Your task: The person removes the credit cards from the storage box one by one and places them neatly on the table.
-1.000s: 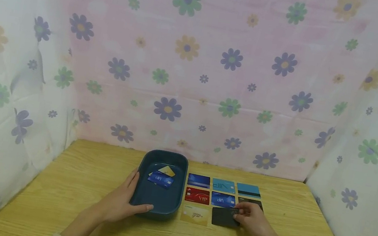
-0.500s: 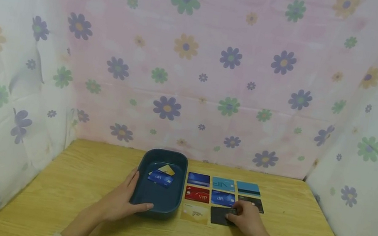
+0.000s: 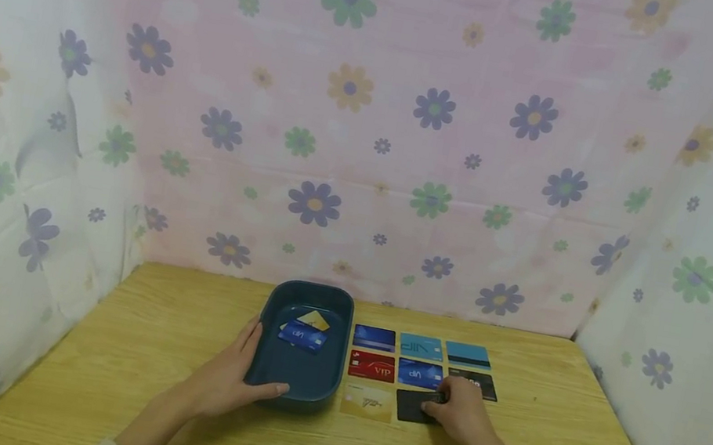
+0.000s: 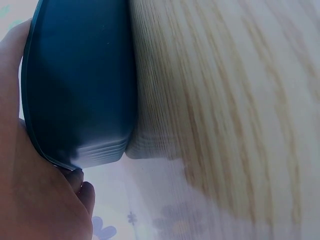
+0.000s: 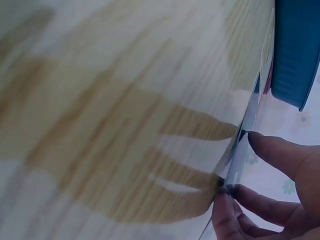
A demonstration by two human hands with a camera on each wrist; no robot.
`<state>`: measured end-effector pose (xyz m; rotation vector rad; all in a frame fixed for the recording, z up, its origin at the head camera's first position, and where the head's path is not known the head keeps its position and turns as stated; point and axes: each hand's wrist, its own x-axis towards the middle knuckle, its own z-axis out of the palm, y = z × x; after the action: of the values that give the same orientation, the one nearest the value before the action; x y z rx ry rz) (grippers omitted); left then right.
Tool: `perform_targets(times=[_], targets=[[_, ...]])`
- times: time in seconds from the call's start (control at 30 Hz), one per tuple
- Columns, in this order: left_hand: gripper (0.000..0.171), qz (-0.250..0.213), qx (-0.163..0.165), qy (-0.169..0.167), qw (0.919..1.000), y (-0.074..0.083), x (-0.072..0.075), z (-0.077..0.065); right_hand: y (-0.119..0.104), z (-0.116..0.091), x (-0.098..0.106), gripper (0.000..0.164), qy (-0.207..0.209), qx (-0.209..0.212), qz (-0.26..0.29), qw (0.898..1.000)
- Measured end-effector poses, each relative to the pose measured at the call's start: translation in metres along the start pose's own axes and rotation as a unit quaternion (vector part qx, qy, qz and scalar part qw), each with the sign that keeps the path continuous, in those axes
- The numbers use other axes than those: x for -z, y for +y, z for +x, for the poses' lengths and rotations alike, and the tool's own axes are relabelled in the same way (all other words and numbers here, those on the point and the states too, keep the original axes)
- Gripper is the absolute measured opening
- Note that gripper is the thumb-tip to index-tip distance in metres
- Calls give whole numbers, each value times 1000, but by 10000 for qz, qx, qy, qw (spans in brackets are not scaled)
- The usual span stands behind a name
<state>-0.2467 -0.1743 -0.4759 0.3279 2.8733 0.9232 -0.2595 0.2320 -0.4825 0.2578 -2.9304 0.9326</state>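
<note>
With the thumb over the near rim and the fingers along the left side, my left hand (image 3: 219, 383) holds a dark blue tray (image 3: 298, 379). Inside the tray lie a blue card (image 3: 302, 335) and a gold card (image 3: 315, 319), overlapping. My right hand (image 3: 464, 413) pinches a black card (image 3: 410, 405) down at the table, in the front row of cards. Thumb and fingertips (image 5: 260, 142) meet its edges in the right wrist view. A gold card (image 3: 368, 403) lies just left of it, and a dark card (image 3: 487, 386) behind is partly covered by the hand.
Behind the front row lie a red card (image 3: 371, 367), a blue card (image 3: 419, 373), a dark blue card (image 3: 374, 338) and two light blue cards (image 3: 421, 347), in neat rows right of the tray. A flowered cloth (image 3: 371, 138) encloses the wooden table (image 3: 180, 327) on three sides.
My right hand has shifted slightly left with the black card, bringing it closer to the gold card and squaring it to the row. The left hand and tray stay put.
</note>
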Motion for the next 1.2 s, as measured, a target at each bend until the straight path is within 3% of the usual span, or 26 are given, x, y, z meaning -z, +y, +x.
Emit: perform_targets(times=[0.83,1.2], targets=[[128,41,-14,40,10000,-1,-1,1,-1,3,2,22,-32,-37,22,10000],[127,-17,-8,61,10000,0,-1,0,-12,5,13,27,-146,-67,440,9989]])
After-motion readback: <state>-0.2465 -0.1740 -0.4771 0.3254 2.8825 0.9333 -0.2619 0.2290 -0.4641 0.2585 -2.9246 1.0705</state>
